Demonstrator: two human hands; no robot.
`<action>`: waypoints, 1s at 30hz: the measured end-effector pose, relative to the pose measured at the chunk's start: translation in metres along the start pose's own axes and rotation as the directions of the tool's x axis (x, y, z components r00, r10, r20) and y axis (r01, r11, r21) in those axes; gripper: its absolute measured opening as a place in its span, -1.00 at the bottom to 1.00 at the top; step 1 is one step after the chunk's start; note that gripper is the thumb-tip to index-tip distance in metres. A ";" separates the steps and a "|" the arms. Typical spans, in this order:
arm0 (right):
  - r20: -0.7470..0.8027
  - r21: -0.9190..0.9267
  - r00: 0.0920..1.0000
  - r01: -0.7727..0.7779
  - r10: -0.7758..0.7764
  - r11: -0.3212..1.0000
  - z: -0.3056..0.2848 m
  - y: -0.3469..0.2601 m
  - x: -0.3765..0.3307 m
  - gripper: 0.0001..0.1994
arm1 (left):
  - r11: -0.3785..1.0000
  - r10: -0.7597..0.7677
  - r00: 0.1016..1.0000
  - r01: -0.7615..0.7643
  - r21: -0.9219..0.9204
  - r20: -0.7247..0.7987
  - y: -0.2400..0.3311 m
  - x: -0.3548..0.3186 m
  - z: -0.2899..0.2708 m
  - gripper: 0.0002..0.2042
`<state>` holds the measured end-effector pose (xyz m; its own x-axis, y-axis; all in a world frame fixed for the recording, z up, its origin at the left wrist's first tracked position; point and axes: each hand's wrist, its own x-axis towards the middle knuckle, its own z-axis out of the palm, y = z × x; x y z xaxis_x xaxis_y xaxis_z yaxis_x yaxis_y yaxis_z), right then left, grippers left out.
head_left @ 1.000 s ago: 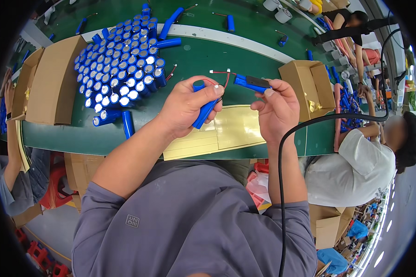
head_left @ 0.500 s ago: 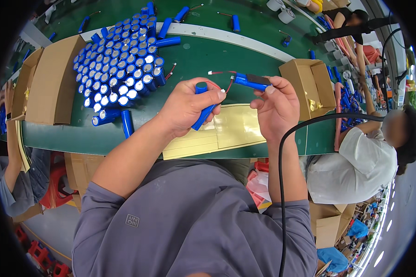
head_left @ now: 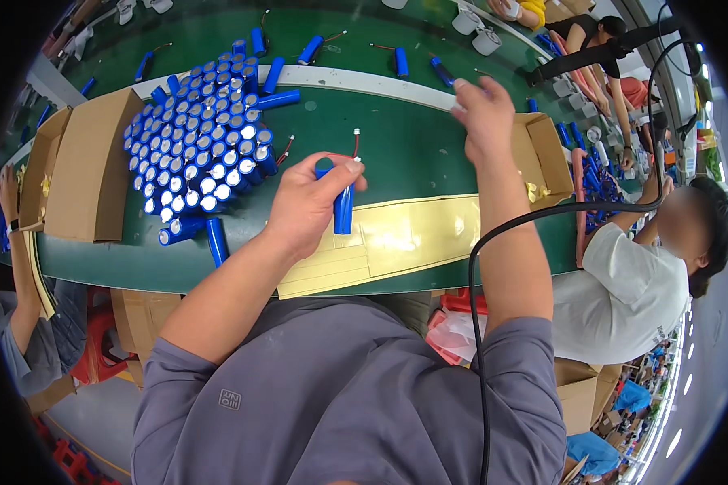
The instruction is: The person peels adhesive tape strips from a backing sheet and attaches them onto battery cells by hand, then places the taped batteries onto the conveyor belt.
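Observation:
My left hand [head_left: 307, 198] is closed around a blue cylindrical battery [head_left: 344, 212], above the green table. A thin red lead with a small white connector [head_left: 357, 132] rises from its grip. My right hand [head_left: 485, 113] reaches out over the far strip, its fingers apart. Just beyond its fingertips lies a blue battery with a dark patch [head_left: 441, 71], which looks let go. A dense cluster of upright blue batteries [head_left: 202, 137] stands left of my left hand, several others lying around its edges. Yellow sheets [head_left: 421, 230] lie in front of me on the table.
Brown cardboard boxes stand at the left [head_left: 97, 170] and right [head_left: 546, 149]. A pale rail [head_left: 356, 81] crosses the table, with spaced blue batteries beyond it. A black cable [head_left: 534, 217] passes over my right forearm. A person in white [head_left: 631, 283] sits at the right.
My right hand has moved away from me to the far strip and released the battery with the dark patch. My left hand has shifted slightly left, still gripping its battery, now with the connector upward.

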<state>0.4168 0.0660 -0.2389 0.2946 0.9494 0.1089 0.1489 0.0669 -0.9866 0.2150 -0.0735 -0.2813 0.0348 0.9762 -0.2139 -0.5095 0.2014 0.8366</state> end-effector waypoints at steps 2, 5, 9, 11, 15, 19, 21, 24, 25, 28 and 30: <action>0.314 -0.010 0.939 -0.148 0.143 0.989 0.005 -0.009 -0.040 -0.69 | 1.000 0.020 0.998 -0.021 -0.012 -0.063 -0.002 0.000 -0.005 -0.81; 0.621 -0.067 0.747 -0.250 0.237 0.966 0.000 0.003 -0.120 -0.62 | 0.998 0.043 0.988 -0.049 -0.036 -0.149 -0.004 0.001 -0.004 -0.80; 0.630 0.060 0.768 -0.200 0.118 0.978 0.007 0.010 -0.171 -0.52 | 0.988 0.059 0.982 -0.082 -0.127 -0.177 -0.005 -0.001 0.005 -0.76; 0.560 0.085 0.817 -0.224 0.140 0.971 0.008 0.011 -0.174 -0.56 | 0.990 0.037 0.986 -0.059 -0.129 -0.164 -0.004 -0.002 0.005 -0.77; 0.459 0.187 0.881 -0.221 0.114 0.957 0.009 0.009 -0.182 -0.67 | 0.988 0.076 0.988 -0.093 -0.123 -0.137 -0.004 -0.004 0.008 -0.79; 0.447 0.232 0.892 -0.196 0.074 0.953 0.002 0.007 -0.183 -0.73 | 0.995 0.101 0.988 -0.102 -0.001 -0.116 -0.006 -0.005 0.007 -0.80; 0.382 0.156 0.915 -0.199 0.127 0.967 0.000 0.007 -0.181 -0.74 | 0.998 0.051 0.994 -0.047 0.042 -0.102 0.000 -0.006 0.006 -0.84; 0.347 0.177 0.933 -0.166 0.096 0.970 -0.001 0.010 -0.181 -0.75 | 0.997 0.045 0.993 -0.037 0.074 -0.112 -0.001 -0.005 0.004 -0.87; 0.324 0.171 0.944 -0.114 0.053 0.979 -0.001 0.012 -0.182 -0.76 | 0.994 0.093 0.987 -0.085 0.065 -0.132 -0.002 -0.004 0.004 -0.87; 0.470 -0.209 0.845 0.387 -0.255 0.898 -0.007 0.030 -0.192 -0.73 | 0.991 0.132 0.964 -0.136 0.000 -0.231 -0.007 0.006 0.002 -0.85; 0.661 -0.426 0.657 0.726 -0.363 0.540 -0.005 0.028 -0.202 -0.74 | 0.983 0.185 0.954 -0.183 0.029 -0.237 -0.010 0.006 0.002 -0.85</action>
<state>0.3663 -0.1255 -0.2884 -0.4843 0.8023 0.3491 0.6961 0.5950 -0.4017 0.2214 -0.0698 -0.2897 -0.2648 0.9493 -0.1692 -0.4823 0.0215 0.8757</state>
